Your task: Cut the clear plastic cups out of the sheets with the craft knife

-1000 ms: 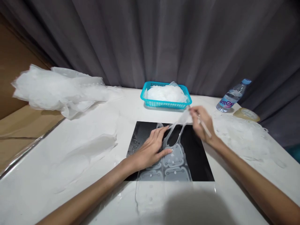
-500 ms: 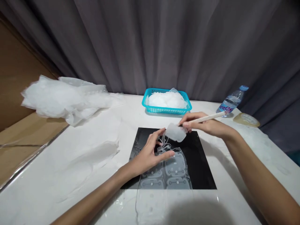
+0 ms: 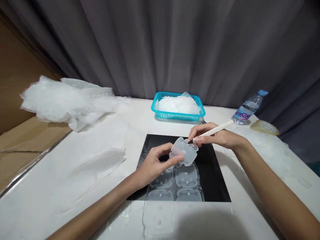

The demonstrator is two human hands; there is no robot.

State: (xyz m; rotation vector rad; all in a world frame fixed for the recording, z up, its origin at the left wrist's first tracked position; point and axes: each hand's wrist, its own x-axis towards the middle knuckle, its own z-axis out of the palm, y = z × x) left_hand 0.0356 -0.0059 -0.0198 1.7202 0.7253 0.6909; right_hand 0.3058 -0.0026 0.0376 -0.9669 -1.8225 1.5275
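My left hand (image 3: 154,164) is closed on a translucent, notched silicone-like piece (image 3: 186,152), with the thumb on its face and the fingers behind it. My right hand (image 3: 217,136) grips a slim tool with a white handle (image 3: 218,128). Its dark tip meets the piece's upper right edge, and the kind of tip is too small to tell. Right fingertips are also close to that edge. Below the hands, a clear moulded sheet (image 3: 188,177) of similar shapes lies partly on a black mat (image 3: 214,181) and runs over its front edge.
At the back, a turquoise basket (image 3: 178,116) holds a heap of whitish translucent material (image 3: 178,104). A water bottle (image 3: 247,109) and a tape roll (image 3: 264,127) are at right. Crumpled plastic (image 3: 67,101) lies at back left, and thin film (image 3: 100,166) nearer. Cardboard (image 3: 32,133) borders the left.
My left hand has risen from the sheet and taken hold of the piece, which was at my right hand. The piece has turned and moved slightly down; the tool remains in my right hand.
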